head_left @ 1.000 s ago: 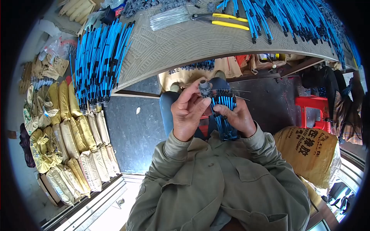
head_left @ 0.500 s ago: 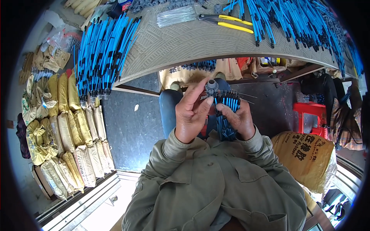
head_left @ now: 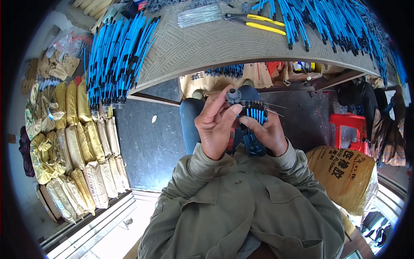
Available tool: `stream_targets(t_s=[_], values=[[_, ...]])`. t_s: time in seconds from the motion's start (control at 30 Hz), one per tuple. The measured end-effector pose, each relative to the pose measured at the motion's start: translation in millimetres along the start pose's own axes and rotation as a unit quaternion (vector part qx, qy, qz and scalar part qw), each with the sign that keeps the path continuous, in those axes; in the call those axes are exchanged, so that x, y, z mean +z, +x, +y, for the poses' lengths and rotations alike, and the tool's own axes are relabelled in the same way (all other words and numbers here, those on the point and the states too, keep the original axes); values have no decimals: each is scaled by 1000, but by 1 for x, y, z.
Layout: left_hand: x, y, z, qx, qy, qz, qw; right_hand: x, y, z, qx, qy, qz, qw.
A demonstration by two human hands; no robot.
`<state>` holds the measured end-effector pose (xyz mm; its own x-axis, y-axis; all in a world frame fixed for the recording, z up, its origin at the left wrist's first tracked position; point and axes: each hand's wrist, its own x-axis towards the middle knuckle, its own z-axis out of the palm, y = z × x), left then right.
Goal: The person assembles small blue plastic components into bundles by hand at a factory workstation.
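Small shift only since a second ago: your left hand (head_left: 215, 123) and the gray fitting (head_left: 234, 96) sit a touch further right, nearer the blue stick bundle (head_left: 256, 115); fitting's open end now faces up more. Bundle itself has hardly moved. View has turned a bit too, so the pliers (head_left: 267, 29) on the table (head_left: 202, 52) show further right. Key relation: fitting lies at your left fingertips, just left of and slightly beyond the bundle's black tips; can't tell if they touch. Fitting's axis looks near upright; bundle's long axis runs fore-and-aft, black tips away from you, other end down toward your jacket (head_left: 237, 207). Left hand is nearer the fitting, gripping it with thumb and forefinger. Right hand (head_left: 270, 131) is clenched round the bundle, thumb across the front, its other fingers mostly hidden. Thin wires (head_left: 277, 105) stick out rightward by the black tips, past your right hand; can't see where they start.
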<state>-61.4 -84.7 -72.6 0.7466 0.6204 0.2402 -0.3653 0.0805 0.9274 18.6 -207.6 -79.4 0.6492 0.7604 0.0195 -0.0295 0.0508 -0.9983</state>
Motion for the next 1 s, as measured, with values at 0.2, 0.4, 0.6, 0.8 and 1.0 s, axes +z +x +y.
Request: stream_targets(t_s=[0.2,0.4,0.6,0.8,1.0], values=[[-3,-1,3,-60,-83,20,995,-2,13,-1,-23,17,-53,998],[-8,-3,1,-73,-112,21,991,-1,14,2,-62,80,-44,994],[-5,-5,6,3,-1,-3,1000,-6,23,1,-144,50,-93,984],[-8,-5,4,22,41,-9,999,-4,17,-1,-141,43,-66,987],[-15,-6,5,-46,-4,-22,999,-6,12,8,-111,-15,-81,990]])
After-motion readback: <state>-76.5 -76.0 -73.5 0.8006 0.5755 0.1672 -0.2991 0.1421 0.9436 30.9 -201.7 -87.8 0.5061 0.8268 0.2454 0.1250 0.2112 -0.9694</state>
